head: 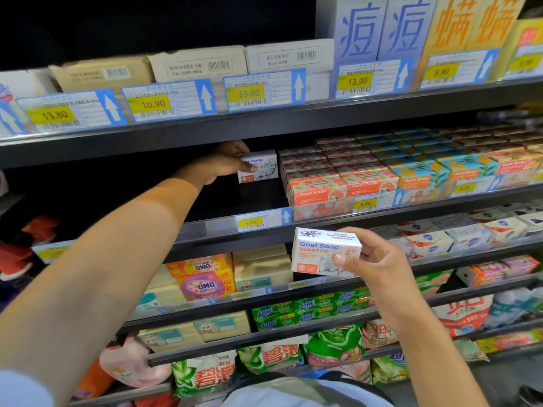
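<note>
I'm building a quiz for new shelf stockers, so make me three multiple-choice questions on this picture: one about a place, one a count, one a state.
1. Where does the left hand reach? A) dark shelf gap B) top shelf C) floor
2. How many white cardboard Goat Soap boxes are held? A) one B) two C) four
3. The right hand is: A) open B) gripping a box C) hidden
Answers: 1A, beside the orange Goat Soap packs; 2B, one per hand; 3B, fingers curl round it.
</note>
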Motion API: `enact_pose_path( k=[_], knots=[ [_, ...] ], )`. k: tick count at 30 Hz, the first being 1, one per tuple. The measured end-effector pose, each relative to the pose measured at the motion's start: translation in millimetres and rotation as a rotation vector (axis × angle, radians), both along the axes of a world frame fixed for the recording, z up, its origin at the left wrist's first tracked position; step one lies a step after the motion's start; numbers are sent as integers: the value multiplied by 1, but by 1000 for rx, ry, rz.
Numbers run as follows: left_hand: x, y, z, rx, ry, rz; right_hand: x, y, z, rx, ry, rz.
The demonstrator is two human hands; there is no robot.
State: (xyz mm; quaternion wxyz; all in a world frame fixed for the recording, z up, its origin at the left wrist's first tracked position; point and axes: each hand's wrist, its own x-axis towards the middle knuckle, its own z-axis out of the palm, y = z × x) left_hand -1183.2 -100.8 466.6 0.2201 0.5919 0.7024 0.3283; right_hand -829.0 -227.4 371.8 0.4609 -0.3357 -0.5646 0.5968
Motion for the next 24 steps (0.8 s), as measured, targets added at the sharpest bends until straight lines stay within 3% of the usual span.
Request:
enact_pose_path(
  k=[10,17,24],
  knots=[
    [-3,11,-5,32,28,-13,-6,-3,-12,-26,22,-16],
    [10,-25,16,-64,-14,-17,-12,-3,-3,-5,38,-42],
    [36,-134,19,177,-108,-107,-28,-2,29,58,100,-71]
  ],
)
